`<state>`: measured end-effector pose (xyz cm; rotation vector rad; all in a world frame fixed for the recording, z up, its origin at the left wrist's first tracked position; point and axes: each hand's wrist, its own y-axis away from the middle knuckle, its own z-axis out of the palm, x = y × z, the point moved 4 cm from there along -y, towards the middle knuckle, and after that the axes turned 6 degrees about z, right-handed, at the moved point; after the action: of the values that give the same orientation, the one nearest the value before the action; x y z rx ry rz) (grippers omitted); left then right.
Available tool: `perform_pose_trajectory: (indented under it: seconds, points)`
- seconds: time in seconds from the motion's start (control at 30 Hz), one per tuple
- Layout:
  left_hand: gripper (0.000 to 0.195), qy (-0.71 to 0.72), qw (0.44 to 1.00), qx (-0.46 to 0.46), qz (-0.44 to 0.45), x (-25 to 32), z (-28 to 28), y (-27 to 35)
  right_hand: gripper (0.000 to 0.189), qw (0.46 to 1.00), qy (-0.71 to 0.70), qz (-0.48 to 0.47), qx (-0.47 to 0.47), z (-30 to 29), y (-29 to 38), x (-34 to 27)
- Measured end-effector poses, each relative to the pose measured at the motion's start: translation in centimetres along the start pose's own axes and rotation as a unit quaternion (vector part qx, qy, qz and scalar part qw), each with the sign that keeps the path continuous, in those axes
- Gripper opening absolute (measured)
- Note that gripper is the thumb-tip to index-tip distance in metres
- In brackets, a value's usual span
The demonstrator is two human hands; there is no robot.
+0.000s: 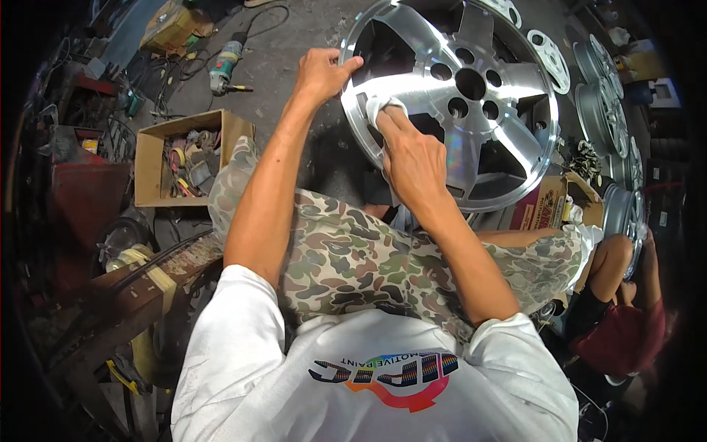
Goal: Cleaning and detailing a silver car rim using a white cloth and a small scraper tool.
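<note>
A bright machined alloy wheel rim (469, 119) stands before my knees, its spoked face turned up towards me. My left hand (326, 74) grips the outer lip at the left, thumb over the face and fingers behind the edge. A folded white cloth (381, 105) is pressed by the fingers of my right hand (414, 157) onto the end of the left spoke. Light glares off that spoke and the lower right one. What holds the rim up is hidden beneath it.
An angle grinder (225, 69) with its cord lies on the floor at upper left. Below it stands a cardboard box (149, 166) of abrasive pieces. Several other wheel rims (599, 119) line the right side, where a co-worker (621, 337) sits. A rusty beam (127, 298) lies at left.
</note>
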<state>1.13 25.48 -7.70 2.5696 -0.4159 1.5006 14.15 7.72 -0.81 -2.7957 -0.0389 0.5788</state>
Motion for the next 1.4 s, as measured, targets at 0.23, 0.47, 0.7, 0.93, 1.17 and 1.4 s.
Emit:
perform_pose_trajectory:
  seconds: [0.23,0.47,0.7,0.93,1.17,1.4]
  points:
    - [0.038,0.051,0.999,-0.007,-0.015,0.1,-0.1,0.3,0.023,1.000,0.023,0.004,-0.007,1.3,-2.1,1.2]
    - [0.041,0.043,0.998,-0.033,-0.039,0.0,0.1,-0.2,0.022,1.000,-0.004,0.006,0.025,0.8,-2.7,1.7]
    - [0.041,0.049,0.998,-0.006,-0.045,-0.1,0.0,0.1,0.020,0.997,-0.045,0.064,0.016,0.0,0.8,1.6]
    - [0.036,0.065,0.997,-0.021,-0.033,-0.5,0.6,-0.3,0.012,0.996,-0.055,0.070,0.004,0.9,-1.8,2.9]
    - [0.035,0.055,0.998,-0.007,-0.020,-0.9,-0.1,-0.4,0.018,0.996,-0.089,0.026,-0.003,-4.4,2.4,4.5]
    - [0.035,0.070,0.997,-0.024,-0.010,-1.0,0.7,-1.0,0.019,0.999,-0.028,0.032,-0.026,0.2,-2.9,5.0]
